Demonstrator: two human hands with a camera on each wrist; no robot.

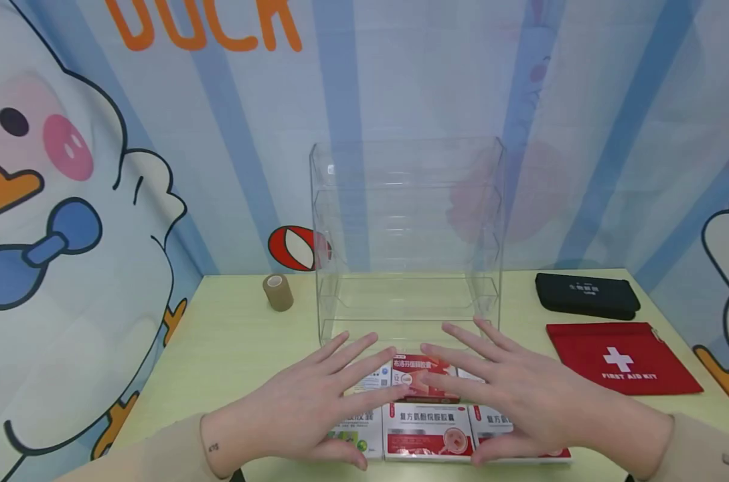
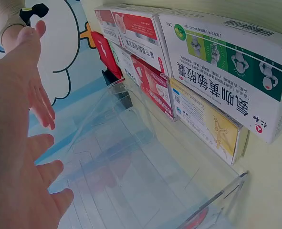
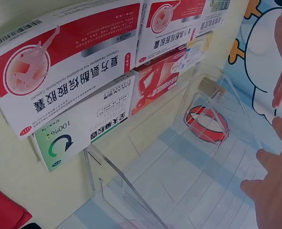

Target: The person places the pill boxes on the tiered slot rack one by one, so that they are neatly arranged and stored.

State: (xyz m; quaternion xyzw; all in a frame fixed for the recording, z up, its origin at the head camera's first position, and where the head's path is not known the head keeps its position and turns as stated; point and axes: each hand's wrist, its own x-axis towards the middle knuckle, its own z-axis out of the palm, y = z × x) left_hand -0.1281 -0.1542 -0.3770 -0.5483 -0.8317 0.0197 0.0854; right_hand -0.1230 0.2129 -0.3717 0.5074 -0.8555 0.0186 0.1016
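Note:
Both hands hover with spread fingers over medicine boxes laid in two rows, holding nothing. My left hand is over the left boxes, among them a white-and-green box and a yellow-and-white box. My right hand is over the right boxes, including a white-and-red box and a white box with a green end. Between the hands, a red box lies behind another white-and-red box. In the head view the hands partly hide the outer boxes. Behind them stands a clear tiered acrylic rack.
A brown tape roll stands left of the rack. At the right lie a black zip case and a red first aid pouch. A striped cartoon backdrop hangs behind the pale table.

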